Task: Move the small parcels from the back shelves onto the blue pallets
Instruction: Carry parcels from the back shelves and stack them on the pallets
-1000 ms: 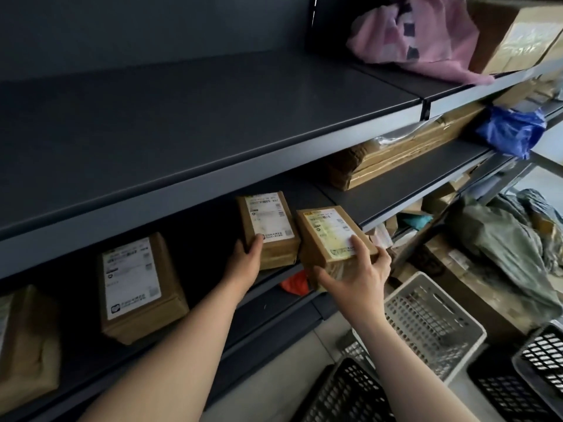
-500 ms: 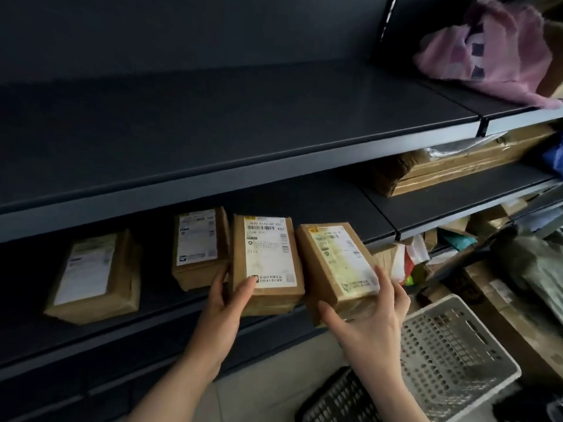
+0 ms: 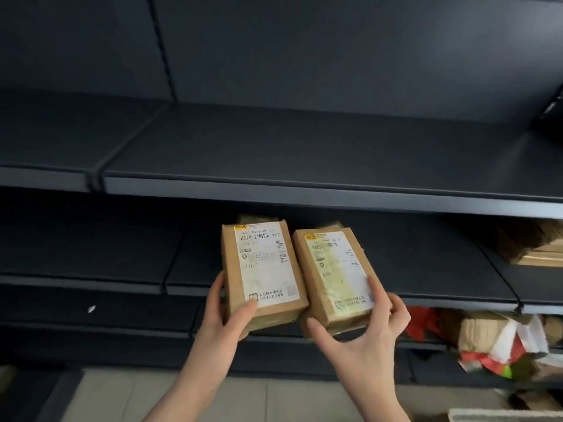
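Note:
Two small brown cardboard parcels with white shipping labels are lifted in front of the dark shelving. My left hand (image 3: 227, 318) grips the left parcel (image 3: 262, 269) from its lower left, thumb on the label. My right hand (image 3: 365, 333) holds the right parcel (image 3: 335, 275) from below, fingers wrapped around its right side. The two parcels touch along their inner edges. Corners of further brown parcels (image 3: 249, 218) peek out behind them on the middle shelf (image 3: 426, 269). No blue pallet is in view.
The upper shelf (image 3: 274, 147) is bare. Flat brown packages (image 3: 536, 248) lie at the right end of the middle shelf. Crumpled red, white and brown packaging (image 3: 493, 339) fills the lower shelf at right. Pale tiled floor (image 3: 213, 397) shows below, with a white basket edge (image 3: 505, 415) at bottom right.
Both parcels have come off the shelf edge and now sit higher and closer together in my hands. The view has swung left, so the other shelf parcels and the baskets left the frame.

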Action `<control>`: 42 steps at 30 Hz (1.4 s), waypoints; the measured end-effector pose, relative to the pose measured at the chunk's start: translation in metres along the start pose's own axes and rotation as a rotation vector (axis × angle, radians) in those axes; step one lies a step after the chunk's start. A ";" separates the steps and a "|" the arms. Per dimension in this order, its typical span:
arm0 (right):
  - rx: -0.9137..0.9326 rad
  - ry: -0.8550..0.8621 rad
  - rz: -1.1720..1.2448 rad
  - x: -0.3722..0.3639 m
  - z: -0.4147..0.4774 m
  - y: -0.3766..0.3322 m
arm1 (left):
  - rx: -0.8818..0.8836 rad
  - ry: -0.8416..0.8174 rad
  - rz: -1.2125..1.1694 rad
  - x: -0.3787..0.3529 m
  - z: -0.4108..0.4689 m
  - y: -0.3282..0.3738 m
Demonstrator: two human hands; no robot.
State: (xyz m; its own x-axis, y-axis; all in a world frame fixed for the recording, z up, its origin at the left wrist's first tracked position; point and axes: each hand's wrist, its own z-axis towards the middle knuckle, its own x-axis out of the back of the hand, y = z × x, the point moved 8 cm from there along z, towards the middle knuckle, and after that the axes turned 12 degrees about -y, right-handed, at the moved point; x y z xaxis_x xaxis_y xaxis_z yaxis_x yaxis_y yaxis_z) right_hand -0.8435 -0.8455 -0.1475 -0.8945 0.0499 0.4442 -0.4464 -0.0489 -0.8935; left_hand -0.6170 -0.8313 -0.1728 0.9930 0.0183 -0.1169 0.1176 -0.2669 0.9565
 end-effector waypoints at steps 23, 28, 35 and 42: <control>0.217 -0.828 0.744 -0.352 -0.125 -0.280 | -0.291 0.720 -0.209 0.367 -0.305 0.058; 0.268 -1.025 0.813 -0.422 -0.154 -0.350 | -0.365 0.932 -0.211 0.424 -0.370 0.074; 0.391 -1.171 0.855 -0.524 -0.158 -0.453 | -0.456 1.167 -0.067 0.504 -0.421 0.128; 0.444 -1.219 0.858 -0.628 -0.121 -0.545 | -0.522 1.405 0.086 0.588 -0.435 0.188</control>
State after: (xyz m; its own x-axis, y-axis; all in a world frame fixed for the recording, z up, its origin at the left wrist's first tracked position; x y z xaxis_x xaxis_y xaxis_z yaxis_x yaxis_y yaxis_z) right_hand -0.0354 -0.7297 0.0523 -0.2552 -0.9478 -0.1913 0.4164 0.0709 -0.9064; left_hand -0.0046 -0.4522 0.0547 0.1646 0.9864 -0.0024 -0.2494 0.0439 0.9674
